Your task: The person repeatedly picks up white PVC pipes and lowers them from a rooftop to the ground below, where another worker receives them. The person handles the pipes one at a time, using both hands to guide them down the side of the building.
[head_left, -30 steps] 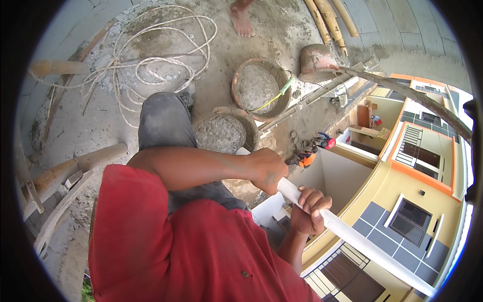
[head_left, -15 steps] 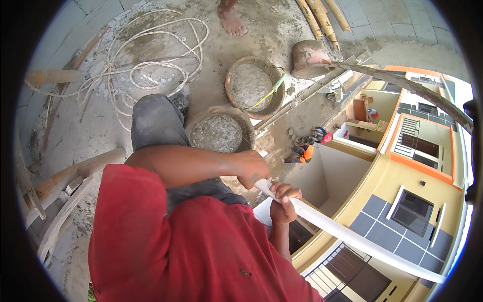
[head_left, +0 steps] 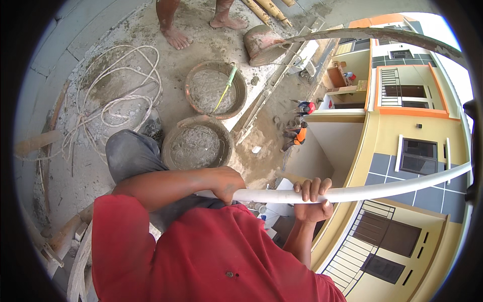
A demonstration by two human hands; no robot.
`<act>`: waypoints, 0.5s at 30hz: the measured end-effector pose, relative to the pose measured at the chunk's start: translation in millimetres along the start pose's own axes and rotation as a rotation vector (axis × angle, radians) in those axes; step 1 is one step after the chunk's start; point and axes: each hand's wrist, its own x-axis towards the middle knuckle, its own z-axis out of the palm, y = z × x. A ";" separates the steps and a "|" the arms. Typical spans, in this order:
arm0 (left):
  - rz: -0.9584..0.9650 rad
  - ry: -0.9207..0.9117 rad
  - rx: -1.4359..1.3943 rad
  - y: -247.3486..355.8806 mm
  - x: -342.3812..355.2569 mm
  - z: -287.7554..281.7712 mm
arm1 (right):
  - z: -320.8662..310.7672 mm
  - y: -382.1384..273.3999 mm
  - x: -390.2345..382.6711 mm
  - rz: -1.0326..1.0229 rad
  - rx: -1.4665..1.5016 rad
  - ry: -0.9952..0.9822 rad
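Observation:
A long white pipe [head_left: 372, 192] lies nearly level across my front, its far end reaching the right rim of the view. My left hand [head_left: 226, 184] is closed around it near its left end, just below the tubs. Farther along, my right hand [head_left: 313, 196] grips the pipe with fingers over the top and thumb underneath. A short stretch of pipe shows between the hands. Beyond my left hand stand a tub of wet grey mortar [head_left: 229, 146] and a second mortar tub [head_left: 243, 98]. A thin green and yellow tool [head_left: 226, 89] rests across the second tub.
Tangled rope [head_left: 157, 75] lies on the floor at left. A bare-footed person's foot [head_left: 177, 39] is at the top. A tilted bucket [head_left: 259, 43] and a long pole [head_left: 382, 34] lie along the floor's edge. Far below, people [head_left: 300, 135] stand beside buildings [head_left: 402, 131].
The pipe has swung from sloping down rightward to nearly level. Both hands keep hold; my right hand has moved right, farther from the left. A second foot now shows at the top.

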 end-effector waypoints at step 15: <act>0.171 0.232 0.132 17.4 21.9 -9.1 | 5.4 -71.5 -18.1 -0.226 -0.092 -0.002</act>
